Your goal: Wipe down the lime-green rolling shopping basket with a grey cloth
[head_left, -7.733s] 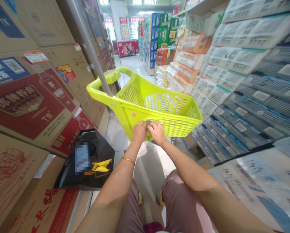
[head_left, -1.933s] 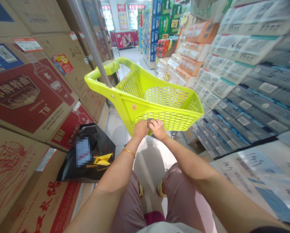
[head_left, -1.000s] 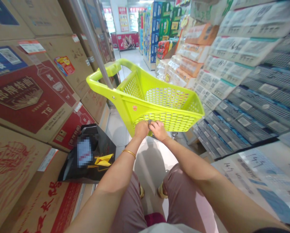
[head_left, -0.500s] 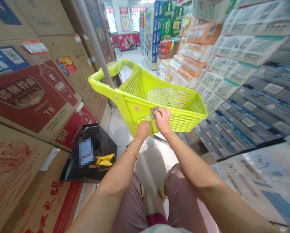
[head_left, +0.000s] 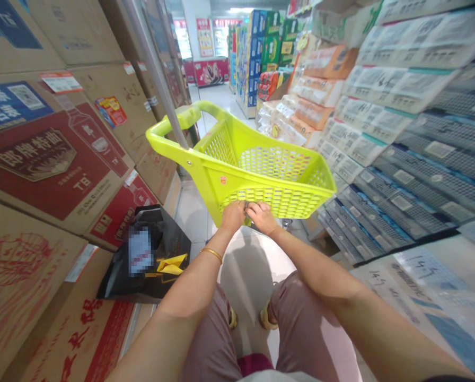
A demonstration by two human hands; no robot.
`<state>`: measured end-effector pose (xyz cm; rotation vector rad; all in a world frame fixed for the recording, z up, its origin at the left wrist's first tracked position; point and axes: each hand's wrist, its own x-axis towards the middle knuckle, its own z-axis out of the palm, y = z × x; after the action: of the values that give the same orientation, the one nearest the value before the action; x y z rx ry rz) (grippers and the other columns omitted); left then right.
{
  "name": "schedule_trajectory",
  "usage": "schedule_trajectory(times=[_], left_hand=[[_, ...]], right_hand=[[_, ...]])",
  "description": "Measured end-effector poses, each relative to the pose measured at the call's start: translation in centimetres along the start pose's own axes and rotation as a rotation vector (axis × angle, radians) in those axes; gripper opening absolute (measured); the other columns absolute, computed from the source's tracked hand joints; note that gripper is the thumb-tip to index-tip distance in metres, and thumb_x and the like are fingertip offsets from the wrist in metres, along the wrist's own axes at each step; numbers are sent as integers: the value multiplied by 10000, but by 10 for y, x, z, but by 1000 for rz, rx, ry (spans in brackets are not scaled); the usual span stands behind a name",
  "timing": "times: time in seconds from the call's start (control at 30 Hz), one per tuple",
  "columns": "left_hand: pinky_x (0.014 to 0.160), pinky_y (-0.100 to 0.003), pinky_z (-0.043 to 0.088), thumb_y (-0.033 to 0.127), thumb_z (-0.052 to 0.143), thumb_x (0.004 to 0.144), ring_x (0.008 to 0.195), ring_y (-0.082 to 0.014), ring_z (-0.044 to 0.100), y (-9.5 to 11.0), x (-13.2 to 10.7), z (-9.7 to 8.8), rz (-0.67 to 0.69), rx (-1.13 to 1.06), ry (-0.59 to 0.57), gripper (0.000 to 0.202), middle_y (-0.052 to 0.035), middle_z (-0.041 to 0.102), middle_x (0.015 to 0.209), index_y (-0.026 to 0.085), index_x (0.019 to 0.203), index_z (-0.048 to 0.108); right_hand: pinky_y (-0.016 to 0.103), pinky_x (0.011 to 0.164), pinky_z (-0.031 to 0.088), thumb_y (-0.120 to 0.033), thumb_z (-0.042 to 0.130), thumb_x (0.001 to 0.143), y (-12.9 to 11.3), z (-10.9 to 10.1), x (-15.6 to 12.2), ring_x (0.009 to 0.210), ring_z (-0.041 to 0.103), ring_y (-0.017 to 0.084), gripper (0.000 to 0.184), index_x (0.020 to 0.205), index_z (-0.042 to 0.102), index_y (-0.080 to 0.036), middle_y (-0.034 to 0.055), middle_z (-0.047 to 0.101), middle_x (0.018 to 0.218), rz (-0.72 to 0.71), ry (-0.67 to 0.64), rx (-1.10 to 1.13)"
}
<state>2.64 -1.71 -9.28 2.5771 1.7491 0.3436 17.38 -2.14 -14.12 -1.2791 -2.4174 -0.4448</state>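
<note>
A lime-green shopping cart (head_left: 205, 175) with a perforated basket stands in front of me, its handle to the left. My left hand (head_left: 233, 215) is closed at the lower side of the basket; what its fingers grip is hidden. Close against it, my right hand (head_left: 261, 216) is closed with its fingers bent toward the left hand. A small greyish, crumpled piece (head_left: 246, 208) shows between the two hands, at the right fingertips; its kind is too small to tell.
Stacked cartons (head_left: 34, 148) line the left side. A black bag (head_left: 166, 228) with a yellow piece stands beside them. Packaged paper goods (head_left: 396, 85) and grey-blue packs (head_left: 412, 175) are piled on the right. A metal pole (head_left: 154, 63) rises by the cart handle.
My right hand has moved down and left from the basket's upper side, bringing the greyish piece to my left hand. The left hand has barely moved.
</note>
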Motion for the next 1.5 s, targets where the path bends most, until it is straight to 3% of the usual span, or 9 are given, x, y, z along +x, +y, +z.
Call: schedule_trajectory(times=[0.13,0.3,0.43,0.57,0.8,1.0,1.2,1.5], left_hand=[[858,-272,442,118,354,910,969,-183,597,-5,-2,7,25,-7,-5,299,-106,647,1024,126,1121,566],[825,-274,441,178,293,954,940,-186,594,-9,-9,11,19,7,16,385,-102,643,1004,133,1294,468],[843,-283,438,245,261,969,953,-191,582,-2,-18,8,62,9,18,382,-100,639,973,143,1212,538],[844,-296,449,184,312,932,950,-204,590,10,-20,12,40,31,-49,317,-125,639,972,105,1016,607],[795,-304,478,127,274,929,914,-207,626,12,-10,30,-57,24,-60,338,-151,653,997,72,1105,557],[845,-281,466,146,293,941,922,-183,635,11,0,34,-64,-12,-77,330,-139,671,985,84,1008,611],[858,-279,461,68,335,903,962,-195,627,8,5,35,-68,-30,-99,315,-139,667,1009,79,1006,632],[845,-277,469,112,392,892,949,-189,623,7,4,33,-69,-39,-100,246,-114,662,991,125,994,615]], right_hand=[[349,870,294,-242,433,914,5,-9,7,1035,392,218,247,1049,640,-237,72,597,1099,15,134,5],[360,884,297,-238,445,904,11,-27,20,1016,377,220,234,999,657,-260,59,582,1045,170,379,2],[372,890,308,-230,464,873,12,-37,21,1014,374,227,220,977,656,-258,60,551,1041,261,426,60],[365,881,310,-196,476,845,9,-35,15,1009,382,228,229,981,657,-236,69,547,1048,254,390,92],[361,886,304,-202,469,866,6,-28,12,1010,387,227,247,1009,666,-245,69,574,1047,166,331,69],[368,882,291,-240,420,914,11,-23,19,1034,379,229,280,1091,636,-261,63,579,1127,117,273,10],[369,843,288,-244,406,922,14,-4,12,1052,382,241,285,1100,629,-246,83,585,1134,84,148,-19],[336,814,318,-205,379,941,12,31,-20,1026,411,204,272,1039,630,-244,41,606,1182,-131,-62,-3]])
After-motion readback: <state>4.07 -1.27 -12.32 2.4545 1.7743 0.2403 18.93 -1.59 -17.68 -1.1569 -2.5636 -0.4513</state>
